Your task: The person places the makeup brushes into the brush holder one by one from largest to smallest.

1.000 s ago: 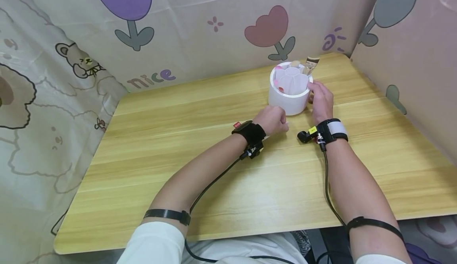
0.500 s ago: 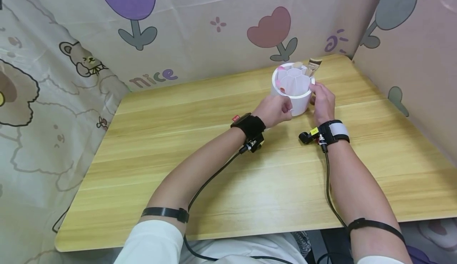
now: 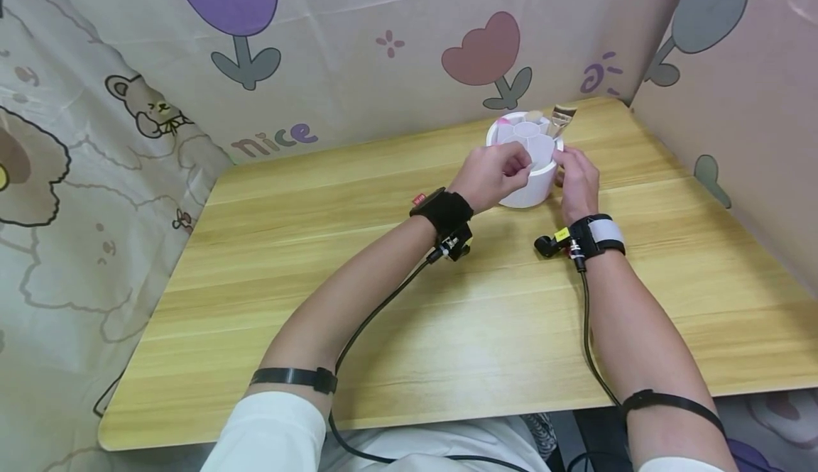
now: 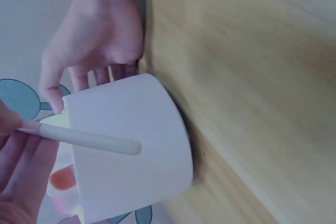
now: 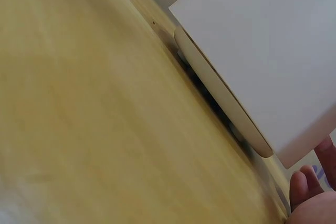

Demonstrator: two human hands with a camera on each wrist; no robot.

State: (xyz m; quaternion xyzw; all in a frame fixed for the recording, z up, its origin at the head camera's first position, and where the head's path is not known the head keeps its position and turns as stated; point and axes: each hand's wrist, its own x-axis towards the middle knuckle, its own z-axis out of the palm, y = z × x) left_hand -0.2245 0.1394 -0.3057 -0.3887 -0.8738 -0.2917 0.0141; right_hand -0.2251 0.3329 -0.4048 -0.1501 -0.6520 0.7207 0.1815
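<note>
A white round brush holder [image 3: 525, 196] with an inner divider stands upright at the back right of the table. In front of its rim, my left hand [image 3: 491, 177] pinches a slim white-handled makeup brush [image 4: 90, 139]. In the left wrist view its handle slants across the holder's outer wall, and its bristle end is hidden by the fingers. My right hand [image 3: 579, 182] grips the holder's right side, thumb at the rim. A wide flat brush [image 3: 561, 120] leans out of the holder's back right, and an orange-red tip [image 4: 64, 178] shows inside.
The wooden table [image 3: 307, 245] meets patterned cloth walls [image 3: 345, 89] at the back and right. Black cables [image 3: 377, 309] run from the wrist cameras along both forearms. The holder's base [image 5: 220, 93] has a dark gap beneath it.
My left hand has risen from near the tabletop to the holder's front rim, moving slightly right and away from me. My right hand has stayed at the holder's side.
</note>
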